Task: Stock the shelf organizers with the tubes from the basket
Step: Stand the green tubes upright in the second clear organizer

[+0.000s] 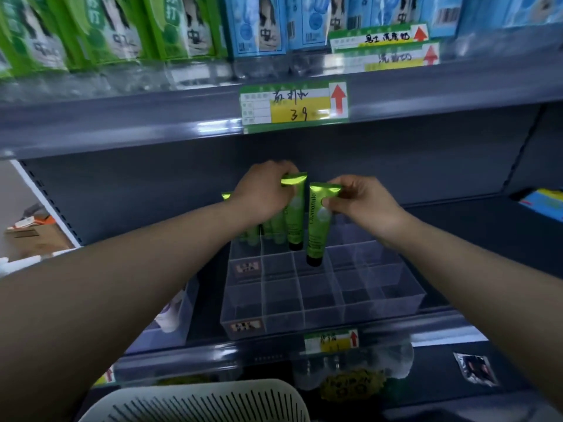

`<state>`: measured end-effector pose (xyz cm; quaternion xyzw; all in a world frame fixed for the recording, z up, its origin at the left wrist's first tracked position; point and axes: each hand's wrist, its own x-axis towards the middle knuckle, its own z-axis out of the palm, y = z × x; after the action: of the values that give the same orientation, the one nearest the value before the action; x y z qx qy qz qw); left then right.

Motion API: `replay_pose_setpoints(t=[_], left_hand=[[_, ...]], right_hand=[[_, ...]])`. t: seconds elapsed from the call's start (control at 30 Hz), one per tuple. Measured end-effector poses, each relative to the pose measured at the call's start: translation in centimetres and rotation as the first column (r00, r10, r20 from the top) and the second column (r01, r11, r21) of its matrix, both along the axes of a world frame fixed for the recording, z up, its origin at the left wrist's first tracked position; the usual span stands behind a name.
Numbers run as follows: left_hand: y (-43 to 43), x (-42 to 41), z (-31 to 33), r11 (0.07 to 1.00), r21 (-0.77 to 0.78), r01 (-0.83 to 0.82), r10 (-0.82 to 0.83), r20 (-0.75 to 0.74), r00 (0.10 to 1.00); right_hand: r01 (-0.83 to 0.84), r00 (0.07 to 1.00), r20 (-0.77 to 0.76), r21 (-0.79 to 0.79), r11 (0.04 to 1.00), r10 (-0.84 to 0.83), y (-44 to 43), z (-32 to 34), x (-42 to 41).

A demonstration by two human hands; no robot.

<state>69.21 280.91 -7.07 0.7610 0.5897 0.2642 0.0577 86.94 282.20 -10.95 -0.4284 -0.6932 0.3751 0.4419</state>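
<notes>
The left hand [265, 193] pinches one shiny green tube with a black cap [297, 214], and the right hand [365, 202] pinches a second green tube [316, 233]. Both hang cap-down over the clear plastic box with square slots [359, 287]. A few more green tubes [253, 236] stand in its back slots, but most slots look bare, so lots is left.

The organizer [323, 303] sits on the lower shelf [457, 226], with a second bin [170, 330] just beside it on the left and the basket [198, 403] in front of and below the shelf edge. Standing tubes [271, 229] occupy its rear-left compartments. Above the rear rows, the left hand [265, 193] holds the left tube [297, 220] and the right hand [362, 199] holds the right tube [316, 233] just beside it. Boxes [182, 25] line the upper shelf [122, 129].
</notes>
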Motion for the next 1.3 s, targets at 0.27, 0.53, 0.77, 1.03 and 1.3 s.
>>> replay_pose_setpoints(t=[0.27, 0.53, 0.77, 1.03, 1.3], left_hand=[[6.1, -0.3, -1.1, 0.991, 0.11, -0.081, 0.086, -0.04, 0.996], [9.7, -0.5, -3.5, 0.993, 0.093, -0.069, 0.07, -0.008, 0.998], [10.8, -0.3, -5.7, 0.997, 0.024, -0.067, 0.068, -0.042, 0.997], [11.6, -0.3, -7.3, 0.995, 0.001, -0.098, 0.098, -0.098, 0.99], [11.8, -0.4, -7.6, 0.993, 0.016, -0.115, 0.116, -0.137, 0.984]], right_hand=[[0.068, 0.997, -0.031, 0.12, 0.99, -0.064, 4.8, 0.2, -0.7], [0.087, 0.996, -0.017, 0.161, 0.983, -0.086, 9.2, -1.9, -1.6], [0.061, 0.995, 0.07, 0.103, 0.993, -0.068, 10.4, -4.4, -2.6], [0.07, 0.982, 0.176, 0.035, 0.997, -0.075, 11.3, -6.2, -3.3], [0.159, 0.954, 0.253, 0.038, 0.986, -0.164, 11.6, -6.0, -4.5]])
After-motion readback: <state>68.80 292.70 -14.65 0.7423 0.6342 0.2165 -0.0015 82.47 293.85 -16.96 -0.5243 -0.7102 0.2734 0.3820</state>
